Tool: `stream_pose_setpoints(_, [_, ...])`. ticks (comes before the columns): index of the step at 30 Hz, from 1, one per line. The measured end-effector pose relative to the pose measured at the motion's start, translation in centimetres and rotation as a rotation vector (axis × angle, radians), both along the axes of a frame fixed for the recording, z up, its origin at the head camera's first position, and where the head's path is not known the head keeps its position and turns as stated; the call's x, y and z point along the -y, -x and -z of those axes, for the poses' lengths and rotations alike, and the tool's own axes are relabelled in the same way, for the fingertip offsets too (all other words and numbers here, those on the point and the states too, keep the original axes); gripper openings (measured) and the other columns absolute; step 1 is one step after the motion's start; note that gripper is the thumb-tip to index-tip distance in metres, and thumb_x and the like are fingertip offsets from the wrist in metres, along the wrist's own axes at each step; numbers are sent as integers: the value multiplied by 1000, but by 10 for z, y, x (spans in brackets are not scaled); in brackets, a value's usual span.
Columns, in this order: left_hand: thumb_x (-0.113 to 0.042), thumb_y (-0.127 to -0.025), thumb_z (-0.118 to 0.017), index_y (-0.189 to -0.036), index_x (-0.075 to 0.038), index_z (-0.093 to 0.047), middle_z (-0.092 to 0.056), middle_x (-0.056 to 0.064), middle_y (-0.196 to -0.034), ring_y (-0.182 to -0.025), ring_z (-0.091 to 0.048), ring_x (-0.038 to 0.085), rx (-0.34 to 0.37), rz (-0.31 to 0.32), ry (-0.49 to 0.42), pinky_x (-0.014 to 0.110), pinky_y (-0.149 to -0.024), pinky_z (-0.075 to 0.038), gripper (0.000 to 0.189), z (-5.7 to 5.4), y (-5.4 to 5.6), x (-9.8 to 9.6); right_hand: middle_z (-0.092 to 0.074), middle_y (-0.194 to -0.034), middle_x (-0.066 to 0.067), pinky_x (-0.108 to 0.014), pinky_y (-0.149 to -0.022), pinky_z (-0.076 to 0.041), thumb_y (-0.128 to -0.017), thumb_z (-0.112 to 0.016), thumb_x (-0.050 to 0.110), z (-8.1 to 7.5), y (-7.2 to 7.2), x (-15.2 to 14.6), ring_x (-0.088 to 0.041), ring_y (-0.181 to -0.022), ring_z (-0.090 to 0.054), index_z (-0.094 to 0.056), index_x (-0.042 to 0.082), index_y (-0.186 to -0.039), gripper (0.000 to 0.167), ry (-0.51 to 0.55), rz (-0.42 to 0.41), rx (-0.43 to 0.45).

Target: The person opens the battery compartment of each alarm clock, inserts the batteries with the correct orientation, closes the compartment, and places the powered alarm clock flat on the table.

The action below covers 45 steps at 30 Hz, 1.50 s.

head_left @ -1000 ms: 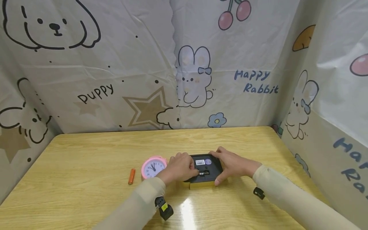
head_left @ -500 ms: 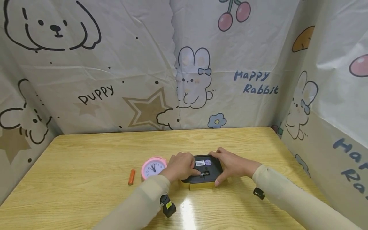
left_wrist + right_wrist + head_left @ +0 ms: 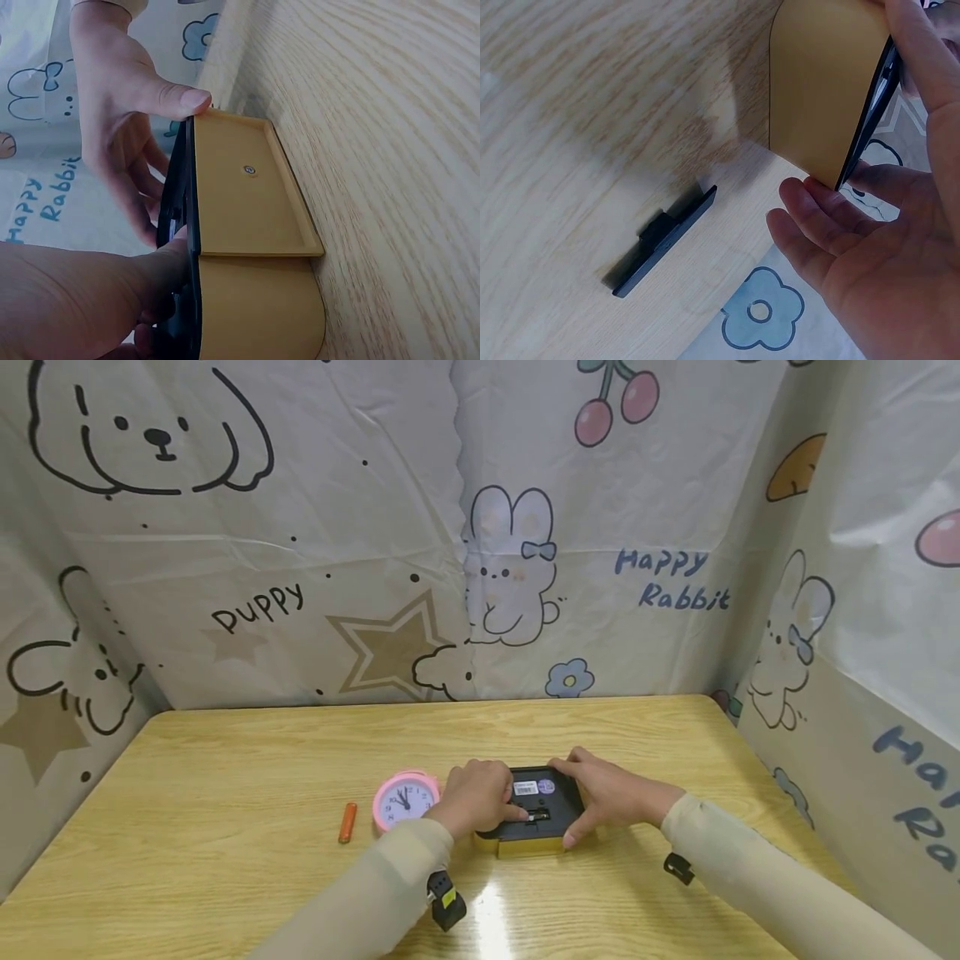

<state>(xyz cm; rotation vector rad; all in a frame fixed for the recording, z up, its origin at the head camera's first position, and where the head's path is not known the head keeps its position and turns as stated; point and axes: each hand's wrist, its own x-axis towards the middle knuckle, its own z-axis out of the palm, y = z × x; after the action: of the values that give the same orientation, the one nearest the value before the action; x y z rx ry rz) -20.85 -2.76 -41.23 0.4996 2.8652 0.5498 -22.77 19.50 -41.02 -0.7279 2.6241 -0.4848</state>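
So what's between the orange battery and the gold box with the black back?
The head view shows a pink clock between the orange battery and the gold box, with the left hand between clock and box.

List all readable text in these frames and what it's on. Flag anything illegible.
"puppy": back wall sheet
"Happy Rabbit": same sheet
"Ha…" / "Ra…", cut off at frame edge: right wall sheet
"8", "9", "10", "12", "1", "2": pink clock; other numerals hidden or too small
White barcode label and purple sticker, both on the box: too small to read
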Motion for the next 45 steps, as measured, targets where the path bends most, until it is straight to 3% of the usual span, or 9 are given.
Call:
stream_pose_setpoints(8, [-49, -80, -83, -65, -15, -56, -53, -3, -63, -66, -47, 16, -9, -16, 28, 32, -65, -34, 46, -1, -1, -4, -48, -121, -8, -35, -94, -47, -64, -93, 52, 0, 0, -3, -16, -98, -50, -36, 1, -155, 119, 2, -11, 0])
stream_pose_setpoints(12, [-59, -78, -81, -82, -10, -70, -64, 0, -74, -69, -52, 17, -46, -36, 85, 34, -66, -39, 50, 1, -1, -10, -49, -121, -10, -37, -93, -47, -65, -93, 50, -1, 0, -3, -17, -99, -50, -36, -1, -155, 118, 17, -17, -1])
stream_pose_setpoints(15, [-64, -76, -80, -94, -9, -73, -68, 1, -82, -71, -55, 18, -63, -52, 124, 35, -68, -42, 58, 3, 0, -14, -49, -122, -10, -38, -93, -47, -65, -93, 49, -2, 0, -3, -17, -100, -51, -35, -1, -155, 118, 25, -18, -1])
stream_pose_setpoints(24, [-63, -76, -80, -104, -8, -72, -71, 5, -91, -78, -57, 21, -46, -76, 153, 39, -75, -46, 63, 3, 2, -18, -49, -122, -11, -39, -95, -48, -65, -94, 48, -2, -1, -4, -17, -102, -52, -36, -2, -154, 118, 24, -15, -1])
stream_pose_setpoints(42, [-63, -76, -81, -99, -8, -73, -70, 4, -88, -76, -56, 20, -40, -65, 123, 38, -73, -45, 60, 2, 0, -14, -49, -120, -9, -35, -91, -48, -63, -94, 51, -1, 1, -2, -16, -97, -51, -37, 0, -155, 119, 3, -10, 3])
stream_pose_setpoints(45, [-61, -78, -80, -86, -9, -72, -68, 1, -80, -71, -55, 17, -36, -38, 79, 34, -68, -43, 53, 2, 0, -8, -49, -120, -8, -35, -91, -47, -63, -93, 51, 0, 1, -2, -16, -97, -50, -37, 1, -155, 119, 2, -11, 1])
